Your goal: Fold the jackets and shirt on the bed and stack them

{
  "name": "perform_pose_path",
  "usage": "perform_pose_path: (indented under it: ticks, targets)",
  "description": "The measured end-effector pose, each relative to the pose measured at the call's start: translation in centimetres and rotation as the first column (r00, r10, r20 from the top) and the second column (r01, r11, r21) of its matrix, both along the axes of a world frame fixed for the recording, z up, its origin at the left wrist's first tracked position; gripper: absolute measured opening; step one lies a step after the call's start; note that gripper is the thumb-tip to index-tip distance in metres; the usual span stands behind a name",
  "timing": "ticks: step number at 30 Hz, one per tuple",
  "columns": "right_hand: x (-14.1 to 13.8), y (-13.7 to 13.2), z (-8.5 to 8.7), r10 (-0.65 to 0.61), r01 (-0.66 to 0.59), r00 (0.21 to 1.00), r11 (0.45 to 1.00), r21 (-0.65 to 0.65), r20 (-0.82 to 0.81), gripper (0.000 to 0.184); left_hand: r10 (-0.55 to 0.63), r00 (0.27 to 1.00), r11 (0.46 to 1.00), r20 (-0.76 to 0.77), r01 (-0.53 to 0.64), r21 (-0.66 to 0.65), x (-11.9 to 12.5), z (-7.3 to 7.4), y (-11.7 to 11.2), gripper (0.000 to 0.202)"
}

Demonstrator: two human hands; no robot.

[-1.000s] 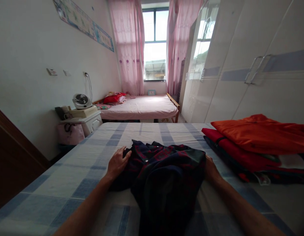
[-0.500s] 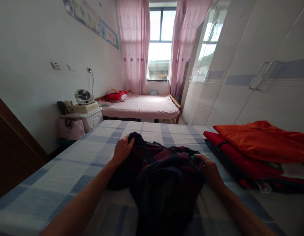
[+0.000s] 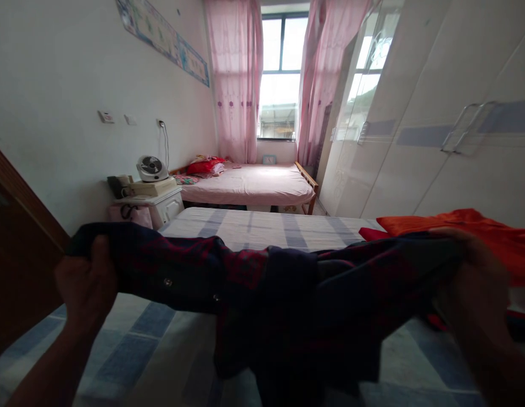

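Note:
A dark navy and red plaid shirt (image 3: 245,277) with small shiny buttons is stretched sideways between my two hands, raised above the bed. My left hand (image 3: 87,277) is closed round one end of it, thumb on top. At the other end, my right hand (image 3: 478,282) grips the cloth; its fingers are dim and partly hidden. The shirt's lower part hangs down in dark folds toward me, over the blue and white checked bedsheet (image 3: 130,333).
Folded clothes, with an orange garment (image 3: 449,223) on top, are stacked at the right, behind my right hand. A nightstand (image 3: 169,206) bearing a small fan (image 3: 152,168) stands at the left. Beyond lies a second bed with a pink sheet (image 3: 254,183); a white wardrobe (image 3: 415,169) lines the right.
My hands have lifted the shirt off the bed and moved far apart, left hand leftward and right hand rightward, pulling the bunched cloth out wide. The view has shifted slightly.

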State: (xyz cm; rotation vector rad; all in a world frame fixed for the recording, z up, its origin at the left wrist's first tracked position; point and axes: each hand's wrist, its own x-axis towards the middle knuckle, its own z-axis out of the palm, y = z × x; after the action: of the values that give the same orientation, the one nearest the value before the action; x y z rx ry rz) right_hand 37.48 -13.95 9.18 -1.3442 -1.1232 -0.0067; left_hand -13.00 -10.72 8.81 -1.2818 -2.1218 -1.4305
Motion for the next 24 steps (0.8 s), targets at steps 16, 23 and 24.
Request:
perform_pose_path:
  ticks: [16, 23, 24]
  targets:
    - [-1.7, 5.7, -5.5, 0.491, -0.258, 0.834, 0.752, -0.607, 0.254, 0.047, -0.267, 0.956, 0.865, -0.121, 0.182, -0.468, -3.6, -6.6, 9.2, 0.030]
    - [-4.4, 0.1, -8.8, 0.524, -0.083, 0.615, 0.786, -0.613, 0.589, 0.056, -0.412, 0.822, 0.869, -0.393, 0.225, -0.441, -0.7, -8.0, 9.0, 0.061]
    - [-4.6, 0.2, -8.9, 0.509, -0.064, 0.597, 0.801, -0.595, 0.620, 0.045, -0.455, 0.777, 0.850, -0.436, 0.233, -0.472, 0.1, -8.0, 9.1, 0.060]
